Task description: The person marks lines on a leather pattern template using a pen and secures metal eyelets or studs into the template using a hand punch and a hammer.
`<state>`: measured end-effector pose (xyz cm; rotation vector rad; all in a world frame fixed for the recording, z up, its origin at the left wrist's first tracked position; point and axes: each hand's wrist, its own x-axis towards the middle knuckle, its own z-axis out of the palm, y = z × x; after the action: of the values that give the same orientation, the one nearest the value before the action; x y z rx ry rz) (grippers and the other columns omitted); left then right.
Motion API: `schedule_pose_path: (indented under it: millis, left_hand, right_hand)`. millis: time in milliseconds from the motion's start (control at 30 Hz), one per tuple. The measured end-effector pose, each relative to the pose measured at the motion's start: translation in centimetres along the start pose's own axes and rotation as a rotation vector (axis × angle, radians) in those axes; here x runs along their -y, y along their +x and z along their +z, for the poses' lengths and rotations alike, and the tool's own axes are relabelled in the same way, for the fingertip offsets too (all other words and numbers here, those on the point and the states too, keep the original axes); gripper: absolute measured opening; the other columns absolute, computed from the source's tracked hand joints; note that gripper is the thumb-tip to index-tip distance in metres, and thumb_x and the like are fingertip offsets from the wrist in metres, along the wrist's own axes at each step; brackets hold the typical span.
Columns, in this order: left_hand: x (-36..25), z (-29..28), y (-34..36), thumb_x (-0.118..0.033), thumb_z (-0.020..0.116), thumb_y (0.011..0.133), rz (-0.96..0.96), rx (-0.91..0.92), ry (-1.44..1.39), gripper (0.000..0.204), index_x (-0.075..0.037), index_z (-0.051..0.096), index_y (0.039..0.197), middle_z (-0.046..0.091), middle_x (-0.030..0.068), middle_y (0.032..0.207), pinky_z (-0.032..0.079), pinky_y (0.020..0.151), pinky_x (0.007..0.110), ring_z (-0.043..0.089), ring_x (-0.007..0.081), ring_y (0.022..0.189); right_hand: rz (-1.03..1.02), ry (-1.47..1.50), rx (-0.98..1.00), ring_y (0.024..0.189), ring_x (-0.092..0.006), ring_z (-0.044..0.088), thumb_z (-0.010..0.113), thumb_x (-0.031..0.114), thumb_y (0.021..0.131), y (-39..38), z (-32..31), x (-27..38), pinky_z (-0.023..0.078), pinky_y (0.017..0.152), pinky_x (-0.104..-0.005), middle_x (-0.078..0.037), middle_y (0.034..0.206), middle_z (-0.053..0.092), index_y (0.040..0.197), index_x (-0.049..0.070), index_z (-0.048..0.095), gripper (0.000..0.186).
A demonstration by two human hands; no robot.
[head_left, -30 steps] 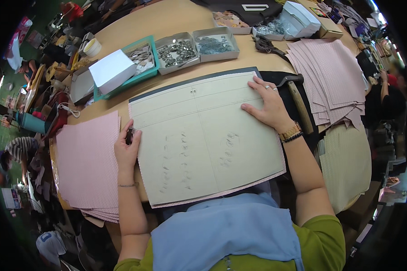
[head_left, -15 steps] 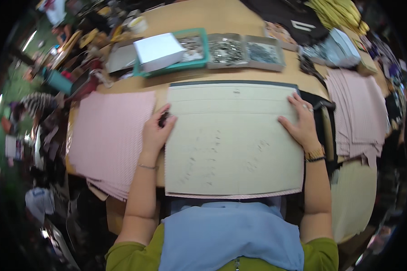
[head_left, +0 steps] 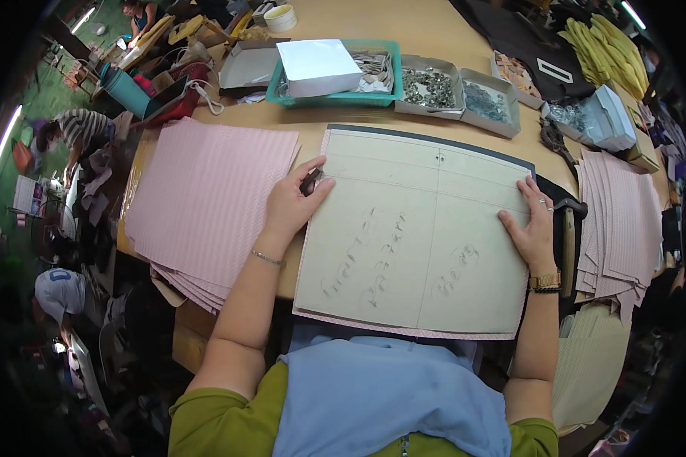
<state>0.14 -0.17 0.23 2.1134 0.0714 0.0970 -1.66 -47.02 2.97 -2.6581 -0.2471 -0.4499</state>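
In front of me lies a large pale cardboard pattern (head_left: 404,251), with pencil lines, handwriting and small holes near its far edge. Under it, a pink textured sheet (head_left: 404,330) peeks out along the near and left edges, and a dark board (head_left: 465,143) shows along the far edge. My left hand (head_left: 291,206) is at the pattern's left edge, its fingers closed round a small dark brown object (head_left: 311,181), mostly hidden. At the right edge my right hand (head_left: 532,228) rests with fingers spread, pressing on the pattern. A hammer (head_left: 569,228) lies beside it.
Pink sheets are stacked at left (head_left: 213,198) and right (head_left: 617,221). Along the back stand a teal basket (head_left: 335,99) with a white box (head_left: 318,67), and cartons of metal parts (head_left: 427,85) and bluish pieces (head_left: 488,107). Co-workers sit far left.
The pattern and the sheet under it have turned slightly clockwise in the view. Both hands keep their places on its edges. The whole view has shifted and become sharper.
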Motion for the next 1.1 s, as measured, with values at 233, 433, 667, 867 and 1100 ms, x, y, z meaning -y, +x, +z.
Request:
schedule_pose_path:
  millis: [233,433,667,867,1100]
  left_hand:
    - [-1.2,-2.3,1.4,-0.026,0.086,0.086,0.102,0.116,0.231,0.054,-0.008,0.069,0.134,0.072,0.0036,0.105,0.053,0.086,0.030,0.067,0.0170,0.096]
    - [-5.7,-3.5,6.6,-0.031,0.093,0.071,0.331,0.385,0.553,0.075,-0.011,0.064,0.137,0.061,0.0095,0.142,0.051,0.103,0.040,0.063,0.0316,0.124]
    - [-7.1,-3.3,10.2,-0.031,0.099,0.059,0.407,0.640,0.699,0.087,-0.011,0.063,0.136,0.056,0.0138,0.144,0.050,0.105,0.041,0.060,0.0353,0.127]
    - [-7.2,-2.5,11.6,-0.029,0.101,0.057,0.447,0.680,0.628,0.085,-0.009,0.064,0.130,0.059,0.0130,0.137,0.049,0.107,0.041,0.058,0.0339,0.129]
    - [-7.8,-2.6,10.9,-0.026,0.102,0.053,0.395,0.672,0.596,0.092,-0.008,0.062,0.134,0.059,0.0123,0.139,0.048,0.108,0.042,0.057,0.0334,0.131]
  right_hand:
    - [-0.081,-0.054,0.050,0.131,-0.0385,0.056,0.080,0.028,0.088,0.9,-0.5,-1.0,0.041,0.113,-0.0449,-0.021,0.147,0.059,0.135,0.004,0.065,0.055]
    - [-0.009,0.110,0.194,0.119,-0.0324,0.064,0.077,0.018,0.090,3.5,-1.5,-4.1,0.049,0.103,-0.0385,-0.017,0.130,0.067,0.115,0.004,0.075,0.029]
    - [-0.075,0.026,0.304,0.125,-0.0354,0.061,0.086,0.024,0.079,6.6,-3.1,-3.2,0.047,0.107,-0.0422,-0.016,0.133,0.066,0.104,0.007,0.075,0.032]
    - [-0.068,0.028,0.371,0.126,-0.0355,0.060,0.087,0.021,0.077,6.8,-3.5,-4.6,0.046,0.110,-0.0412,-0.018,0.134,0.065,0.103,0.007,0.072,0.033]
    - [0.019,0.147,0.387,0.106,-0.0315,0.066,0.090,0.031,0.074,7.5,-2.7,-5.4,0.053,0.093,-0.0410,-0.015,0.112,0.069,0.107,0.007,0.068,0.045]
